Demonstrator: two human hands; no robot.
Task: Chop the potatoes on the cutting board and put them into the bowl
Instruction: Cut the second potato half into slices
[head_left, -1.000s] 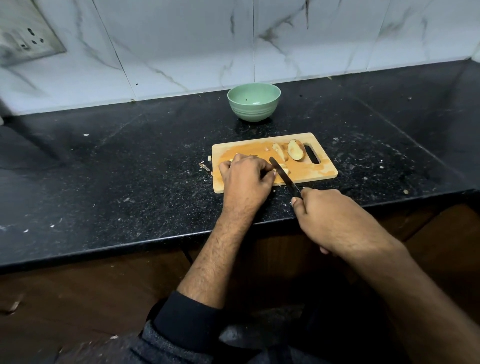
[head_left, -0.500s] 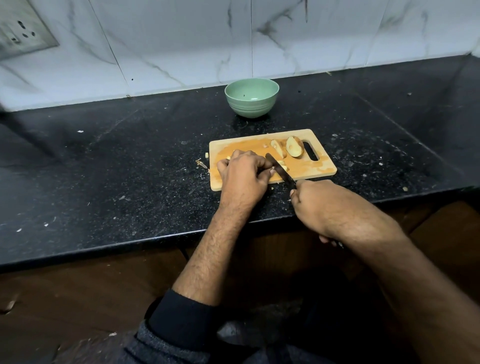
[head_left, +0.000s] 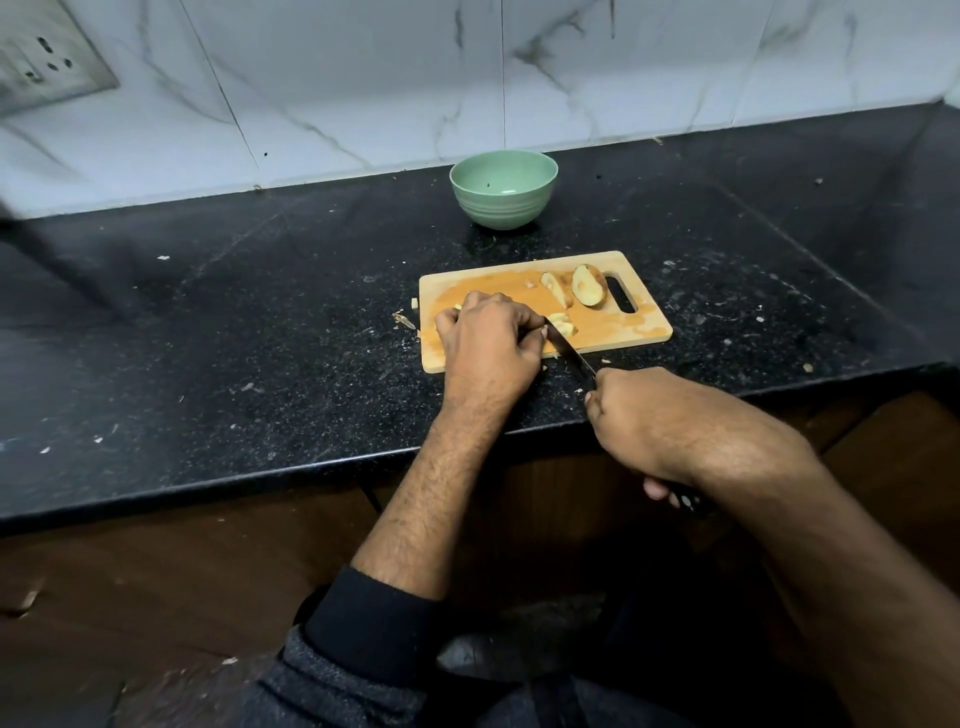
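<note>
High on the white marble-veined wall tiles (head_left: 363, 78) at the far left sits a metal socket plate (head_left: 47, 67); no writing can be read on it. Below runs a black speckled stone counter (head_left: 208, 338), dusted with crumbs, above brown wooden cabinet fronts. Near the wall stands a ribbed pale-green bowl (head_left: 503, 189), round and glossy. Nearer lies a rectangular wooden cutting board (head_left: 644, 325) with a slot handle. On it the left hand (head_left: 488, 343) curls over a potato piece, mostly hidden. Just right lie small potato chunks (head_left: 562, 323), with a wedge (head_left: 555, 287) and a potato half (head_left: 588, 285) behind. A dark knife (head_left: 571, 353) crosses the board's front edge, its handle gripped in the right hand (head_left: 654, 415).
</note>
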